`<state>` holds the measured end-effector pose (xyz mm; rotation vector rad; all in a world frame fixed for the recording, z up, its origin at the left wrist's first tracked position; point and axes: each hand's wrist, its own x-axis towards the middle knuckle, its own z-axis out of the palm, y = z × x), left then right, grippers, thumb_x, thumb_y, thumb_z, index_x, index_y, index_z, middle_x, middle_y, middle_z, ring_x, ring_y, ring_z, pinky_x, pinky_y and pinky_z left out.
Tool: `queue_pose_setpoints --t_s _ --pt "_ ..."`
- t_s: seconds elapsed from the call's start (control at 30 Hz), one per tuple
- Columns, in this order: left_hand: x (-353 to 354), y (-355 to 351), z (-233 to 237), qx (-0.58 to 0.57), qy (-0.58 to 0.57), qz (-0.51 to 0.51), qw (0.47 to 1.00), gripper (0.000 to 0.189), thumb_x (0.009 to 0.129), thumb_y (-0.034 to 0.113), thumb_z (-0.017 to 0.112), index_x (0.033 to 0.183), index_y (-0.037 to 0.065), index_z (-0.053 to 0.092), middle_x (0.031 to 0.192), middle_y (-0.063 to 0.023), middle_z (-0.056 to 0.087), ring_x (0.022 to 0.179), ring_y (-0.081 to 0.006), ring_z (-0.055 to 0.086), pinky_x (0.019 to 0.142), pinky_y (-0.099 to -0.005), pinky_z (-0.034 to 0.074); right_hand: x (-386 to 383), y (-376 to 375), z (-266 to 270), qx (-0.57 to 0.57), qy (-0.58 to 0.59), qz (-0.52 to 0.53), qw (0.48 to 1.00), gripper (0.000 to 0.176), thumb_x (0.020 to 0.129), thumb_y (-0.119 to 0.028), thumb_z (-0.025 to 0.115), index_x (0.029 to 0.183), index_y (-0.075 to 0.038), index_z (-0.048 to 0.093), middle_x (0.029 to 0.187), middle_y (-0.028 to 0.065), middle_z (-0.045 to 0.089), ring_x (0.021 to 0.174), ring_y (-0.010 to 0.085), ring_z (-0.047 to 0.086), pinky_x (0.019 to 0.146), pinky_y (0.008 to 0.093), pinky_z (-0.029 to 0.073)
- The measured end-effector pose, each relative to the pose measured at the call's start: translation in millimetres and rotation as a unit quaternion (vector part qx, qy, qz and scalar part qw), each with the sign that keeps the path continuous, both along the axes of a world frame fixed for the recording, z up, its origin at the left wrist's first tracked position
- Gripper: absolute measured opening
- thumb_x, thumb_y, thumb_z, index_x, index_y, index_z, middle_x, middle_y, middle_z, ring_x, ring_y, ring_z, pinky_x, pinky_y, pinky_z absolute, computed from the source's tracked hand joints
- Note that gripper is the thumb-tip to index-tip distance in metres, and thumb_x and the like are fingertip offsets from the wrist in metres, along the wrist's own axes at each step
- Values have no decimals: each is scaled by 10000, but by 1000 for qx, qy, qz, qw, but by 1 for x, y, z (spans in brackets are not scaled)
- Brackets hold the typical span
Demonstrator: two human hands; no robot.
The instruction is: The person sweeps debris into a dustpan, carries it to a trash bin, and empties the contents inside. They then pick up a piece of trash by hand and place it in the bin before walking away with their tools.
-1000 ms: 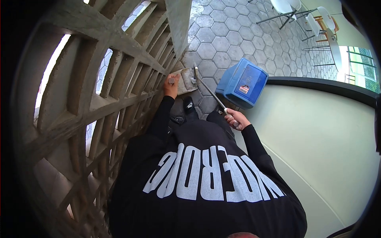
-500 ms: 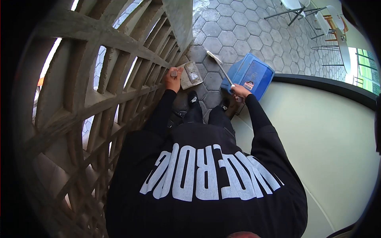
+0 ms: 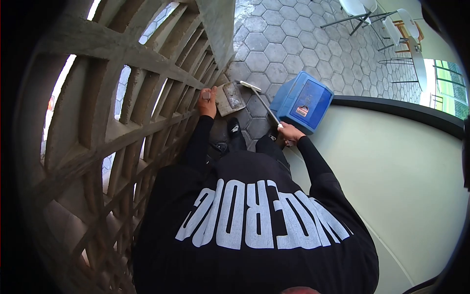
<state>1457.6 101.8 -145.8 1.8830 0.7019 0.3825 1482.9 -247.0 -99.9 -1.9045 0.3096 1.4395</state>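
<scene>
My left hand [image 3: 207,101] is closed around the square-ended upright handle of a dirty beige dustpan [image 3: 226,104], beside the lattice wall. The dustpan is on the paving, with a greyish patch inside it. My right hand [image 3: 291,133] grips a long-handled tool [image 3: 267,109] with a narrow white head, its pole slanting away to the left. That head is close to the dustpan's right edge. Just beyond my right hand stands a blue bin [image 3: 289,100] with a darker blue front and a small label.
A concrete lattice wall [image 3: 117,44] runs along my left. On my right is a pale surface [image 3: 387,166] with a dark edge [image 3: 391,105]. Hexagonal grey paving [image 3: 293,41] stretches ahead, with white folding chairs [image 3: 360,10] and a table [image 3: 418,66] at the far right.
The tool's white head has swung left, toward the dustpan. My right hand has drawn back toward my body and slightly left. My left hand keeps its hold; the view has shifted slightly.
</scene>
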Motion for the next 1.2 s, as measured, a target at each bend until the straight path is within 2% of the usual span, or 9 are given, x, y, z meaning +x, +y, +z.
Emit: queue_pose_setpoints --t_s 0.13,0.3,0.4,0.53,0.6,0.67,0.83,0.93,1.2 --pt "5 3 4 23 16 5 1000 444 882 459 627 828 29 527 764 -130 570 716 -280 556 689 -373 449 37 -53 39 36 246 -315 916 382 946 -330 540 1301 -211 464 697 -23 460 447 1 360 337 122 299" --pt "-4 11 -9 -2 8 6 1000 466 880 480 621 841 26 526 777 -120 577 732 -270 558 703 -365 451 47 -18 58 -11 14 -142 990 343 947 -280 479 1257 -133 458 661 -14 467 414 65 411 378 233 403" --pt "-8 10 -1 -3 12 -4 1000 466 882 479 619 850 24 527 771 -119 575 735 -264 561 703 -360 451 44 1 -20 -31 -131 8 991 315 938 -243 449 1224 -110 456 636 0 457 416 102 426 396 293 422" --pt "-11 15 -8 -2 21 -12 1000 450 890 472 612 835 32 530 776 -89 601 736 -226 583 690 -358 450 25 28 -32 -34 -98 9 995 279 919 -204 434 1177 -100 460 615 14 451 417 117 433 395 323 424" --pt "-10 13 -3 -11 37 -17 999 451 891 475 610 826 35 533 756 -85 586 725 -218 576 685 -357 449 17 23 7 24 61 -3 998 267 940 -229 461 1185 -124 481 646 11 473 415 81 415 374 264 409" --pt "-10 14 -2 -14 28 -20 999 451 889 477 611 824 37 534 750 -83 582 723 -219 574 684 -357 449 19 -3 40 58 230 -233 943 289 955 -262 496 1229 -171 500 682 0 483 427 37 398 355 182 365" --pt "-8 12 0 21 19 -17 999 430 891 456 615 828 37 539 755 -86 583 723 -222 575 680 -355 451 -32 -7 81 15 125 -180 975 501 965 -261 484 1446 -255 344 690 -5 470 460 38 394 385 185 349" --pt "-14 13 -11 4 20 -33 999 404 896 427 619 836 35 547 769 -82 609 726 -210 586 684 -344 459 -72 8 27 5 16 -96 995 511 966 -261 456 1455 -240 309 688 15 475 465 61 411 394 208 371" --pt "-11 20 -18 19 45 -45 998 375 913 401 609 841 37 557 828 -65 670 757 -157 617 708 -306 479 -33 -45 67 106 198 -383 896 516 963 -274 479 1448 -225 310 681 6 478 485 35 413 388 197 380"
